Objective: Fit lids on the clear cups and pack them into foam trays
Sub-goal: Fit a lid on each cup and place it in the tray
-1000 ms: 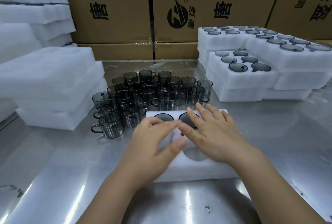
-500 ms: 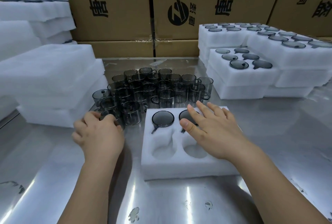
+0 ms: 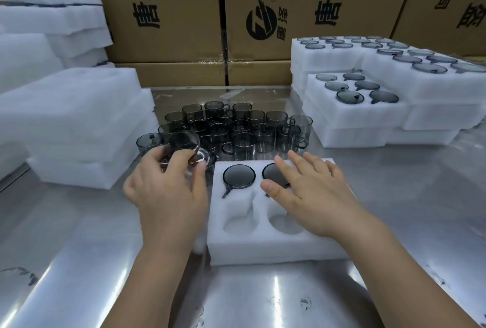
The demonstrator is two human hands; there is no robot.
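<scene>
Two near pockets of the foam tray (image 3: pixel 263 251) stood empty. Right hand (image 3: pixel 313 196) lay flat on the tray, fingers straight, steadying it. Left hand (image 3: pixel 168 191) gripped a tilted clear cup (image 3: pixel 184 143) just left of the tray. Judgement: level the cup, align its handle with the pocket's notch, and lower it straight. Loose cups (image 3: pixel 252 130) stood beyond.

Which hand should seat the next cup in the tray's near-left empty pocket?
Left, probably. The left hand grips a cup beside the foam tray, close to that empty pocket. The right hand lies flat on the tray, holding nothing, likely steadying it.
</scene>
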